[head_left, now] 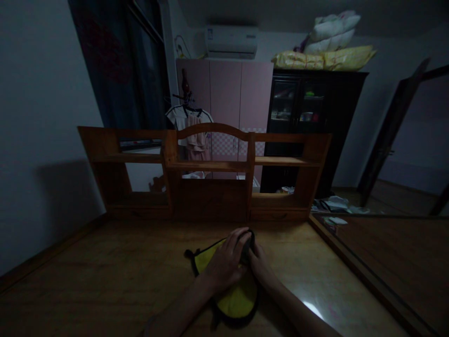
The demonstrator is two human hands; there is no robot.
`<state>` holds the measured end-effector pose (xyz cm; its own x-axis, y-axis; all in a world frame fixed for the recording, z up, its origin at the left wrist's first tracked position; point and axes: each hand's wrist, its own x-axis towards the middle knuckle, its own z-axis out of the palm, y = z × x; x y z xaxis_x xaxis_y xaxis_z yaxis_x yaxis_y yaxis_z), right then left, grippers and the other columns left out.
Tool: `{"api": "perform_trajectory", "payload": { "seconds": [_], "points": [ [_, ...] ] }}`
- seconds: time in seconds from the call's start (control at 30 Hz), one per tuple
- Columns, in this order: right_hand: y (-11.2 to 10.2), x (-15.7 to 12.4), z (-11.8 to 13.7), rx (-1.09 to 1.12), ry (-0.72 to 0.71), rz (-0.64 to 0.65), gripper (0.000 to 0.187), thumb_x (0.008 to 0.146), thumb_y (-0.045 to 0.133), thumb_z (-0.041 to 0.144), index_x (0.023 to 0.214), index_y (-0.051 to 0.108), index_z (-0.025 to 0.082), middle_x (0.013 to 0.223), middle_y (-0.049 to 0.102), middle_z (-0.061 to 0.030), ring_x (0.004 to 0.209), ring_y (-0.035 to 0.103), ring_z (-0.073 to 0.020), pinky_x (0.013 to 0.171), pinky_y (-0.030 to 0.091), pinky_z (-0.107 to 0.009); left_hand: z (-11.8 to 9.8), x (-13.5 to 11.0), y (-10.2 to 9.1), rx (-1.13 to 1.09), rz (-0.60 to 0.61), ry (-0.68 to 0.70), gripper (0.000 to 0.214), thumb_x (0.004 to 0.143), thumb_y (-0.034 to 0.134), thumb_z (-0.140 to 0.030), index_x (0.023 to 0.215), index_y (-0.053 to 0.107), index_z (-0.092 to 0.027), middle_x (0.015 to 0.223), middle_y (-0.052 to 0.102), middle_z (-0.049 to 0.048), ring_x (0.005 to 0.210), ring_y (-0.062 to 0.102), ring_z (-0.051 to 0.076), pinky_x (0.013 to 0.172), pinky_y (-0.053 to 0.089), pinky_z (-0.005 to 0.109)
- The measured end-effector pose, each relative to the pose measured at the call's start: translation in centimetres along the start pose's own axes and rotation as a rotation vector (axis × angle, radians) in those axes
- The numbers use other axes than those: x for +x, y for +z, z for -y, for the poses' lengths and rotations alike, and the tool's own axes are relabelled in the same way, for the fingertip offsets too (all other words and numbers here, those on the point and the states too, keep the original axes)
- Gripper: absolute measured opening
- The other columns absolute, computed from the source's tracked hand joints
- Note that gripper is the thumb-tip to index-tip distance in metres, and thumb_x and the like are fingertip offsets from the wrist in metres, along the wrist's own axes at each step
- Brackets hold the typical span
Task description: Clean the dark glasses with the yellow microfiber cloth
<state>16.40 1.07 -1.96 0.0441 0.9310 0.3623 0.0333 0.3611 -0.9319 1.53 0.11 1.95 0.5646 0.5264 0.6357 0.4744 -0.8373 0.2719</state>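
Note:
A yellow cloth item with dark trim (235,299) lies on the wooden desk (105,276), just in front of me. My left hand (224,262) rests on top of it, fingers curled over a dark bunched part at its far end. My right hand (258,263) presses in from the right side, fingers closed against that same dark part. Both forearms reach in from the bottom edge. The dim light hides what the dark part is.
A wooden desk hutch (206,168) with open shelves stands at the desk's back edge. Behind it are a pink wardrobe (228,93), a dark cabinet (308,117) with bundles on top, and hanging clothes (191,126). Papers lie on the floor at right (336,206).

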Motion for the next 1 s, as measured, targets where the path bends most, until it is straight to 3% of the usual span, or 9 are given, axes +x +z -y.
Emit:
{"api": "perform_trajectory", "payload": {
  "seconds": [0.23, 0.33, 0.5, 0.77, 1.0],
  "points": [
    [-0.5, 0.2, 0.5, -0.16, 0.014, 0.013, 0.027, 0.083, 0.054, 0.037, 0.076, 0.067, 0.015, 0.075, 0.07, -0.0053, 0.071, 0.063, -0.0232, 0.061, 0.05, -0.028, 0.0, 0.0, 0.0, 0.013, -0.025, 0.006, 0.078, 0.078, 0.061, -0.013, 0.146, 0.024, -0.02, 0.147, 0.035, 0.013, 0.139, 0.03, 0.029, 0.113, 0.035, 0.05],
    [-0.5, 0.2, 0.7, -0.146, 0.026, -0.012, 0.026, 0.081, 0.056, 0.037, 0.08, 0.069, 0.015, 0.077, 0.072, -0.0061, 0.074, 0.065, -0.0247, 0.062, 0.051, -0.029, 0.3, 0.0, 0.0, -0.001, -0.027, -0.006, 0.077, 0.08, 0.06, -0.014, 0.147, 0.022, -0.02, 0.147, 0.034, 0.0128, 0.139, 0.029, 0.028, 0.113, 0.034, 0.05],
    [-0.2, 0.6, 0.6, -0.007, 0.165, -0.06, 0.024, 0.069, 0.066, 0.033, 0.083, 0.072, 0.015, 0.083, 0.075, -0.0074, 0.082, 0.068, -0.0285, 0.072, 0.055, -0.035, 0.8, -0.2, 0.1, -0.037, -0.062, -0.063, 0.082, 0.079, 0.063, -0.011, 0.148, 0.02, -0.024, 0.146, 0.034, 0.0121, 0.137, 0.032, 0.029, 0.112, 0.036, 0.051],
    [0.0, 0.4, 0.4, 0.254, 0.41, 0.046, 0.038, 0.066, 0.065, 0.026, 0.103, 0.068, 0.016, 0.092, 0.075, -0.0047, 0.087, 0.069, -0.027, 0.076, 0.055, -0.035, 1.3, -0.5, 0.6, -0.041, -0.07, -0.243, 0.102, 0.065, 0.074, -0.002, 0.147, 0.024, -0.037, 0.141, 0.034, 0.0064, 0.12, 0.05, 0.027, 0.096, 0.051, 0.042],
    [-0.3, 0.7, -0.5, 0.001, 0.127, 0.063, 0.051, 0.067, 0.064, 0.022, 0.118, 0.06, 0.021, 0.115, 0.069, -0.0053, 0.11, 0.061, -0.0276, 0.099, 0.047, -0.04, 1.2, -0.2, 0.2, -0.036, -0.019, -0.133, 0.091, 0.067, 0.078, -0.008, 0.141, 0.035, -0.038, 0.139, 0.039, 0.003, 0.128, 0.042, 0.026, 0.108, 0.04, 0.042]
  ]
}}
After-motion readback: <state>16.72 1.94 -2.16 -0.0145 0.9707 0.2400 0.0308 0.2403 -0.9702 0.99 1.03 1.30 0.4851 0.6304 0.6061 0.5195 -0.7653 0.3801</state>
